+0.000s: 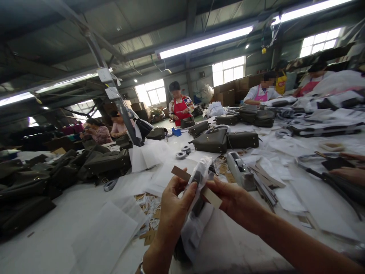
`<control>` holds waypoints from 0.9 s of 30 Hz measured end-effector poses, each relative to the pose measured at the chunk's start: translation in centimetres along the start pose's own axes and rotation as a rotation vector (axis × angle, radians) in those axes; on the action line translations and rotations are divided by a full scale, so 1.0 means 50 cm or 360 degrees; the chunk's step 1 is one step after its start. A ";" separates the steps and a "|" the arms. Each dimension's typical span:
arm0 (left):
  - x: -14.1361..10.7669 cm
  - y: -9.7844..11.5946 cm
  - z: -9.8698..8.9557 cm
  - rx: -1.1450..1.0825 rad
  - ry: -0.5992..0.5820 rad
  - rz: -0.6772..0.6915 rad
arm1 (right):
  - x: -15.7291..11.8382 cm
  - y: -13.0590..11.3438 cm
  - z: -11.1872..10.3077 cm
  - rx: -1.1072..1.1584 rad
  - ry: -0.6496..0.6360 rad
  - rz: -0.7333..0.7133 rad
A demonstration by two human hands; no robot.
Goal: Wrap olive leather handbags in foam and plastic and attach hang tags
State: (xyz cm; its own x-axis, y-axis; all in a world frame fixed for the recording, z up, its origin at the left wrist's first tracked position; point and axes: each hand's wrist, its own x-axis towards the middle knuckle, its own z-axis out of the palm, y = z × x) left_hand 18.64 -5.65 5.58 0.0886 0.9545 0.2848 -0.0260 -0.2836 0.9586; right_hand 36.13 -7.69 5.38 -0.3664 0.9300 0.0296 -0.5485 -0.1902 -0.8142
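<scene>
A: Left hand (173,196)?
B: Closed, thumb pressed on the wrapped piece (200,171), a dark item under clear and white film.
A: Right hand (229,196)?
B: Fingers bent, at the opposite side of the wrapped piece, beside the lower end of a brown card strip (181,173). Whether it pinches the strip: cannot tell.
A: Position of both things?
B: Between the hands, over the near part of the tabletop (57,239). Strip slants down to the right, crossing behind the wrapped piece.
A: Surroundings?
B: Tape dispenser (241,172) just beyond the right hand; white sheets (105,226) left of the left hand; dark green bag (211,141) farther back.
</scene>
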 end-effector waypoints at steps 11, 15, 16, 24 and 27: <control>-0.028 0.012 0.021 0.0395 0.0154 0.0246 | 0.014 0.082 0.036 -0.0248 0.0297 -0.0598; -0.035 0.014 0.017 0.0439 0.0175 0.0277 | 0.027 0.087 0.039 -0.0338 0.0328 -0.0614; -0.037 0.016 0.015 0.0466 0.0176 0.0295 | 0.028 0.086 0.039 -0.0343 0.0320 -0.0600; -0.053 0.066 0.005 0.0925 0.0056 0.0514 | 0.017 0.071 0.056 -0.0387 0.0414 -0.0561; -0.047 0.068 -0.002 0.1337 0.0097 0.0641 | 0.016 0.067 0.062 -0.0403 0.0430 -0.0561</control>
State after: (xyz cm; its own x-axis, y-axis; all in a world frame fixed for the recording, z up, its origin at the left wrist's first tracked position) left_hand 18.23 -8.85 8.17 0.1766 0.7661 0.6180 0.6874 -0.5454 0.4796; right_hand 31.66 -8.54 4.50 0.0339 0.9784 0.2039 -0.3920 0.2007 -0.8978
